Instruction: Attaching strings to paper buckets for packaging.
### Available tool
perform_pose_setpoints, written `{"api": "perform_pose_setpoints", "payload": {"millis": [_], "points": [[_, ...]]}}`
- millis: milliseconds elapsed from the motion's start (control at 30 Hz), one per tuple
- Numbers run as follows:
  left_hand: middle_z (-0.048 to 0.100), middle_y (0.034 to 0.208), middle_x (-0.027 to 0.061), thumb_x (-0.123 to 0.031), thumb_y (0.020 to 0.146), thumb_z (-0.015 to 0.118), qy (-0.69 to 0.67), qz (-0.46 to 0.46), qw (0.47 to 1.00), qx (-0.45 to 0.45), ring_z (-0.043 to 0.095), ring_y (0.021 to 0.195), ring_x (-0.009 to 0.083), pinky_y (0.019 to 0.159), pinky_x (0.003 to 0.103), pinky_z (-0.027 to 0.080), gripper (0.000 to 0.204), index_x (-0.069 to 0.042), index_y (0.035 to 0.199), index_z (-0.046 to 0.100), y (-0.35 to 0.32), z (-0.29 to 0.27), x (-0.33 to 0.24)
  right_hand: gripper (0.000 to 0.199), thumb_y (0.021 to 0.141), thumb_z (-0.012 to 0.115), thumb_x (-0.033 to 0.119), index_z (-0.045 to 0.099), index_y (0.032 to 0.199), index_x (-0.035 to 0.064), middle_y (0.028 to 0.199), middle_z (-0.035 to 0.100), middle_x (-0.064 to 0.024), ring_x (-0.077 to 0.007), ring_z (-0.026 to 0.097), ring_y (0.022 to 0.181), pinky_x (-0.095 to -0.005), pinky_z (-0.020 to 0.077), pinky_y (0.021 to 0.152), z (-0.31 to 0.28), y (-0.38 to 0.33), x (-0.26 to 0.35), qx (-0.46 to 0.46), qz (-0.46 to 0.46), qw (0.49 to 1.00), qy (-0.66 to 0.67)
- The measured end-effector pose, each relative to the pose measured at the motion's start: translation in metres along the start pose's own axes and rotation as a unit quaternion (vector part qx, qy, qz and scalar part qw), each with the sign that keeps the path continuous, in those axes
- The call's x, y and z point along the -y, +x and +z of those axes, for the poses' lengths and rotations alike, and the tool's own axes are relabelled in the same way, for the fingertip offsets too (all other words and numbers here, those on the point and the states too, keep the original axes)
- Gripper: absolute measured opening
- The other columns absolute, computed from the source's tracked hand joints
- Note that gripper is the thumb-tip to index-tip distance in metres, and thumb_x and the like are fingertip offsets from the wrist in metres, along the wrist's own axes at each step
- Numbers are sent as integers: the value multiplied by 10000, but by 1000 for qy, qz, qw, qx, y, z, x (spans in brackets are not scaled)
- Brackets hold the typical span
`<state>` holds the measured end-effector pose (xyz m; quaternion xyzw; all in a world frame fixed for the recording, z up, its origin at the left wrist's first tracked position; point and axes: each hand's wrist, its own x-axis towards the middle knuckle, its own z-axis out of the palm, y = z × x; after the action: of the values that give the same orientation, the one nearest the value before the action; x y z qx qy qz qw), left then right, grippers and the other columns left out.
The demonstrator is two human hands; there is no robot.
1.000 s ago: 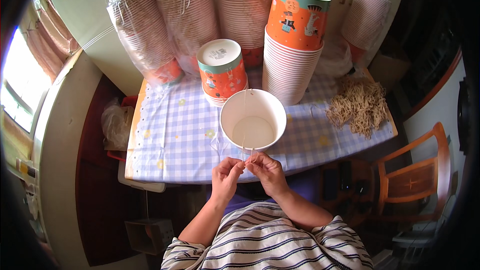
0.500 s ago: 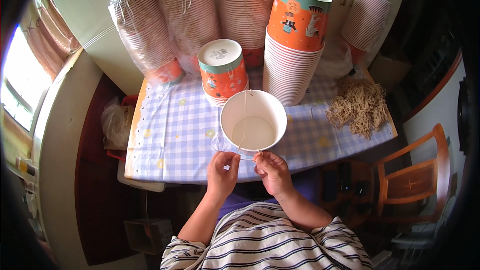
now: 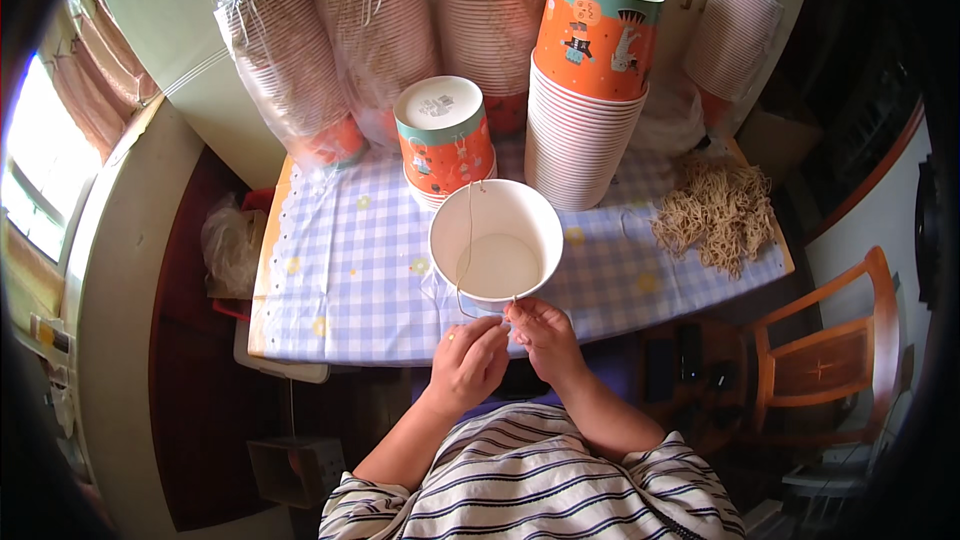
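A white paper bucket [image 3: 496, 202] stands open end up near the table's front edge. A thin tan string [image 3: 470, 240] is fixed at its far rim, runs down across the opening and loops over the near rim toward my fingers. My right hand [image 3: 550, 345] pinches the string end close against the near rim. Beside it, the fingers of my left hand [image 3: 466, 365] are drawn together on the string, their tips meeting those of the right. Exactly how the string passes between the fingertips is hidden.
Upside-down orange buckets [image 3: 443, 145] stand stacked behind the bucket, with a taller stack [image 3: 585, 140] to their right. Several plastic-wrapped stacks [image 3: 290, 60] line the back. A heap of tan strings [image 3: 715, 215] lies on the checked tablecloth [image 3: 340, 280] at right. A wooden chair [image 3: 820, 365] stands at right.
My left hand has moved right, up against the right hand, and its fingers have turned inward. The bucket has shifted slightly left, and the string now bows toward the left.
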<state>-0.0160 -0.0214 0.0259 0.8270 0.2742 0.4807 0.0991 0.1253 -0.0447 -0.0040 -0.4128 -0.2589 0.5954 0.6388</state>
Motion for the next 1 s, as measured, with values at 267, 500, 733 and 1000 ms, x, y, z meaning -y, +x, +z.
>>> {"api": "perform_pose_setpoints", "payload": {"millis": [267, 500, 733, 1000], "points": [[621, 763, 92, 44, 711, 669, 13, -63, 997, 45, 607, 682, 245, 607, 332, 486, 202, -37, 888, 618, -5, 11, 5, 106, 889, 612, 116, 616, 973, 51, 802, 593, 22, -32, 448, 616, -186, 357, 565, -7, -2, 2, 29, 30, 996, 79], [576, 738, 67, -11, 713, 665, 53, -33, 997, 45, 556, 644, 227, 614, 348, 436, 196, -40, 898, 608, -8, 12, 3, 115, 881, 629, 121, 612, 967, 47, 777, 581, 32, -17, 465, 667, -178, 375, 605, -3, -14, -3, 21, 7, 999, 26], [551, 716, 64, -45, 713, 662, 71, -15, 996, 47, 538, 623, 221, 594, 345, 417, 185, -37, 892, 616, -10, 13, 2, 96, 867, 639, 111, 632, 923, 34, 786, 599, 21, -24, 494, 693, -176, 398, 633, 1, -12, -4, 12, 9, 999, 29], [551, 696, 51, 14, 651, 673, 62, 19, 996, 53, 528, 597, 205, 563, 333, 412, 214, -39, 851, 619, -9, 10, -3, 102, 864, 601, 104, 623, 915, 18, 757, 573, 11, -26, 440, 612, -178, 357, 580, 8, -8, -2, -23, 3, 997, 77]]}}
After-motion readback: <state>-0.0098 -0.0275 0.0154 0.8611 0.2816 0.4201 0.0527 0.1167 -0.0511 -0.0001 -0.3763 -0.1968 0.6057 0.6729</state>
